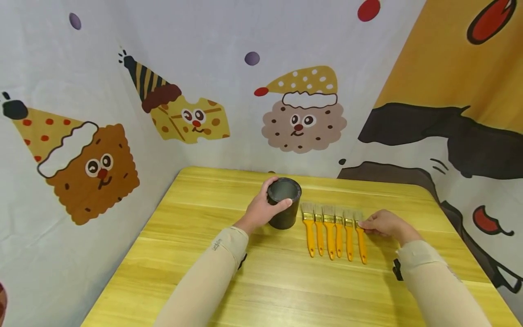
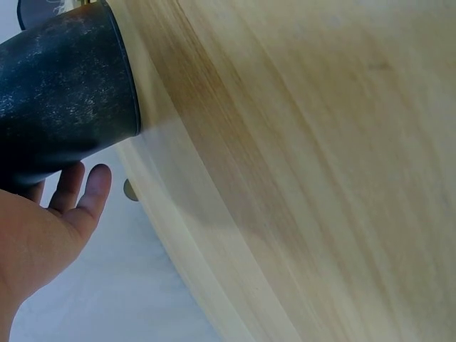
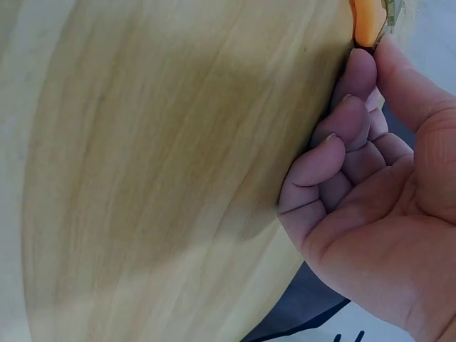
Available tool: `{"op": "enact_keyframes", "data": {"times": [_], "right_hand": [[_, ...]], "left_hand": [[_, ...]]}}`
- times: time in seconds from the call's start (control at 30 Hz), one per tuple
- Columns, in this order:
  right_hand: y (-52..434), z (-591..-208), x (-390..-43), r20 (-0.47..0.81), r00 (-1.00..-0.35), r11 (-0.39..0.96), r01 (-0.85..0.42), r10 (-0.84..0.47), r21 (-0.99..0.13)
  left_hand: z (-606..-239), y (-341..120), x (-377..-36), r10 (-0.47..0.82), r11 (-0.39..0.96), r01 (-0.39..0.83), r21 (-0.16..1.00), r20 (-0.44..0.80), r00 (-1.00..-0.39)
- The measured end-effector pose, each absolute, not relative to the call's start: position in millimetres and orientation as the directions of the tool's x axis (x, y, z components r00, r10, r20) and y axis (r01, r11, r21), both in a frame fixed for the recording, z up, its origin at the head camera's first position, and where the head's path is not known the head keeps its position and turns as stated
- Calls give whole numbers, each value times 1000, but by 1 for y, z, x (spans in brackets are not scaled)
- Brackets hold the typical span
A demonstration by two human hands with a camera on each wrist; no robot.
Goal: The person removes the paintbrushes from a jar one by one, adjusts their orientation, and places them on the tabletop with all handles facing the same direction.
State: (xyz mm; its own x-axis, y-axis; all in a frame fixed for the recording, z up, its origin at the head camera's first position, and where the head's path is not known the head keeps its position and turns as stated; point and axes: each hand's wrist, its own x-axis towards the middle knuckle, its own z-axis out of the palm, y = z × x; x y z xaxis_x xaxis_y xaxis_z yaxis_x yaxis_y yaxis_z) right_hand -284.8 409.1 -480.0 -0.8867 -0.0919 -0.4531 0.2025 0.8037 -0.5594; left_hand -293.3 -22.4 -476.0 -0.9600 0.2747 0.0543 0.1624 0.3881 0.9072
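In the head view my left hand [image 1: 263,209] grips a dark cylindrical cup [image 1: 283,217] from its left side, thumb across the near side by the rim. The cup stands upright on the table, its open top showing. In the left wrist view the same cup [image 2: 68,92] fills the upper left, above the fingers of the left hand [image 2: 43,239]. To its right, several paintbrushes [image 1: 330,229] with orange handles and pale bristles lie side by side, bristles away from me. My right hand [image 1: 386,225] pinches the rightmost paintbrush [image 1: 361,243] near its metal band. The right wrist view shows part of its orange handle [image 3: 366,21] at the fingertips.
Both hands work over a yellow wood-grain table [image 1: 269,286] with rounded far corners. A white cloth [image 1: 212,41] printed with cartoon figures hangs behind the table and along its left and right sides.
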Motion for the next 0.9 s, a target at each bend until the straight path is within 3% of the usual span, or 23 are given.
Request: {"op": "enact_keyframes", "data": {"times": [0.9], "right_hand": [[407,-483,-280,-415,-903,798,170,-109,-579]], "left_hand": [[-479,-21,-296,254,400,138,906,35,-967]]}}
